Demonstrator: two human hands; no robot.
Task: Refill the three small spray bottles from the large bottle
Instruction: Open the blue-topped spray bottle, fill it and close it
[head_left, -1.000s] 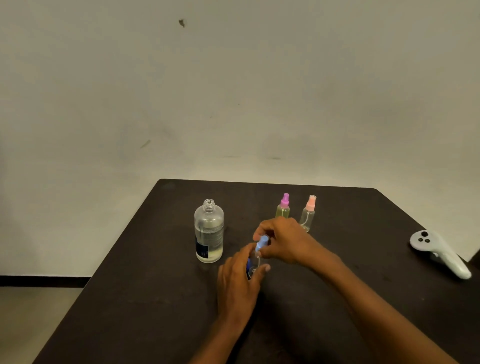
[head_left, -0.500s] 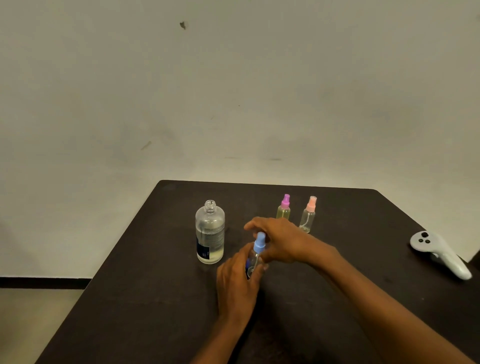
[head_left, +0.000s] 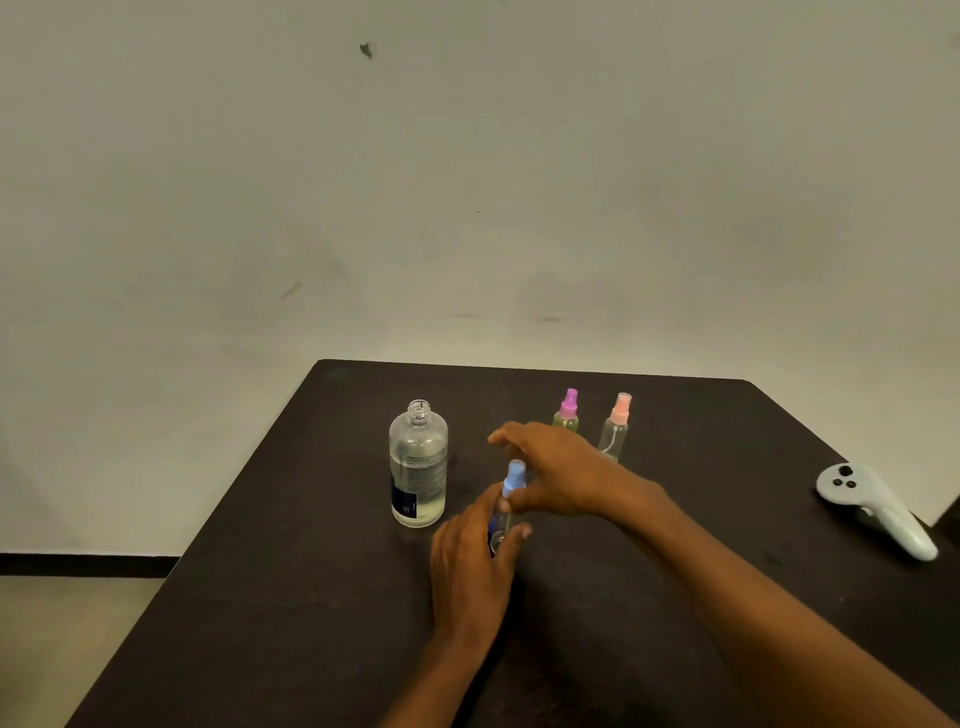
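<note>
A small spray bottle with a blue top (head_left: 513, 480) stands on the dark table (head_left: 675, 597) near its middle. My left hand (head_left: 472, 561) wraps the bottle's lower body. My right hand (head_left: 558, 470) is beside the blue top, thumb and fingertips at its base, other fingers spread. The large clear bottle (head_left: 418, 465), uncapped and about half full, stands just left of my hands. Behind my right hand stand a purple-topped spray bottle (head_left: 567, 410) with yellowish liquid and a pink-topped spray bottle (head_left: 615, 426).
A white handheld controller (head_left: 872, 506) lies at the table's right edge. A pale wall rises behind the table, and the floor shows to the left.
My right hand has loosened from around the blue top and its fingers have spread. The blue top now shows fully. My left hand stays on the bottle's body.
</note>
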